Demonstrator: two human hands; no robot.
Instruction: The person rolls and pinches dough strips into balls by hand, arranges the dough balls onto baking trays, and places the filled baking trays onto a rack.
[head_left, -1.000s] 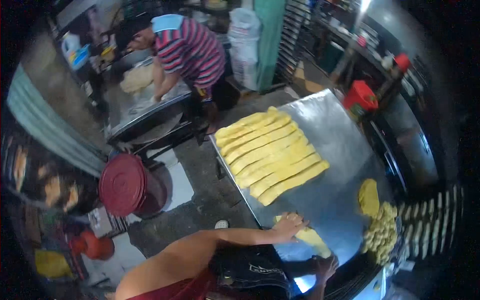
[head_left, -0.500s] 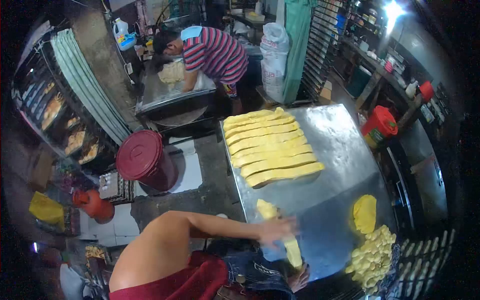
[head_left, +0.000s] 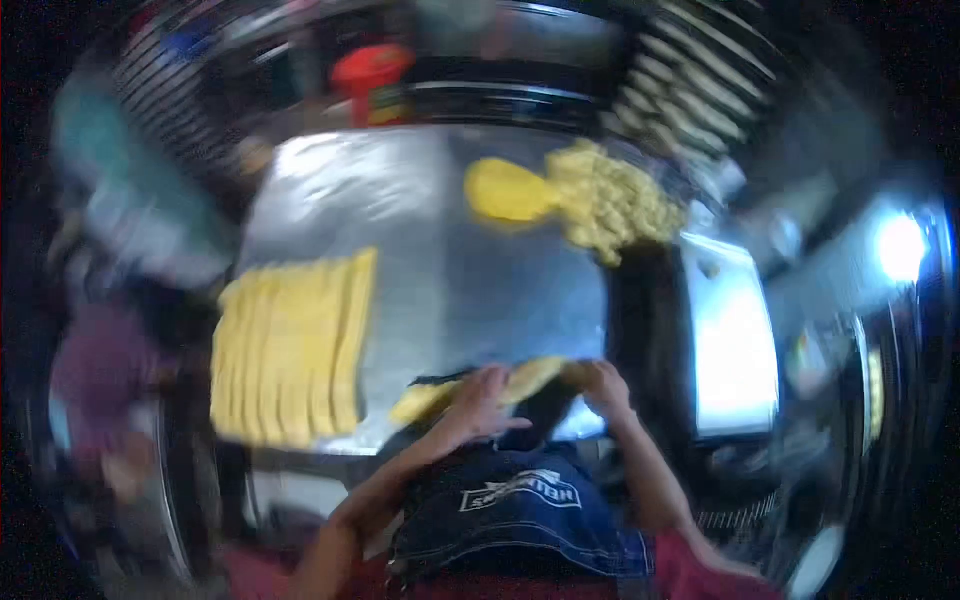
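Note:
A strip of yellow dough (head_left: 535,378) runs roughly sideways along the near edge of the metal table, close to my apron. My left hand (head_left: 482,402) lies across the strip left of its middle, fingers round its far side and thumb toward me. At the strip's right end, my right hand (head_left: 601,388) is closed on it. Motion blur hides the exact finger positions. Several long yellow dough strips (head_left: 290,350) lie side by side at the table's left.
The metal table (head_left: 410,215) carries a flat yellow dough piece (head_left: 508,190) and a heap of small dough pieces (head_left: 615,200) at its far right. A red bucket (head_left: 372,85) stands beyond. A bright pale surface (head_left: 733,340) is to the right. Another person (head_left: 105,365) is blurred at far left.
My view has swung right, so the table now faces me squarely. My left hand has gone from spread above the strip to round it; my right hand is at its end.

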